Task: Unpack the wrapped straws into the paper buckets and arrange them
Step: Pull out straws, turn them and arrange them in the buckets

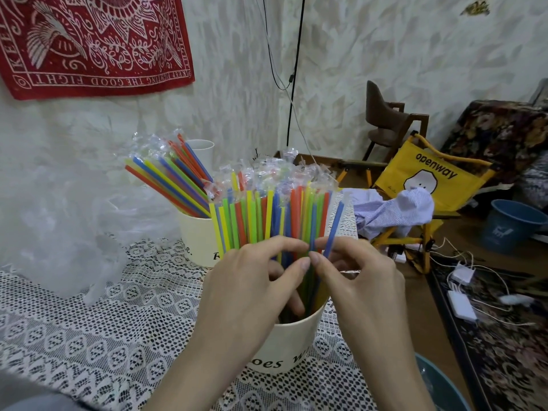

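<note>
Near bucket (292, 342) stood on table (89, 336) at 6 o'clock, packed with wrapped straws (267, 215). Your left hand (252, 280) and right hand (355, 271) both had fingers curled round bundle above rim. Risks: uneven squeeze could tip light bucket; straws could fan off 3 o'clock table edge. Far bucket (197, 232), 10 o'clock, leaned-full, might topple if nudged.

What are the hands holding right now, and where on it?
Both hands, left hand and right hand, pinch the wrapped straws in the near bucket around their lower middle, just above its rim.
</note>
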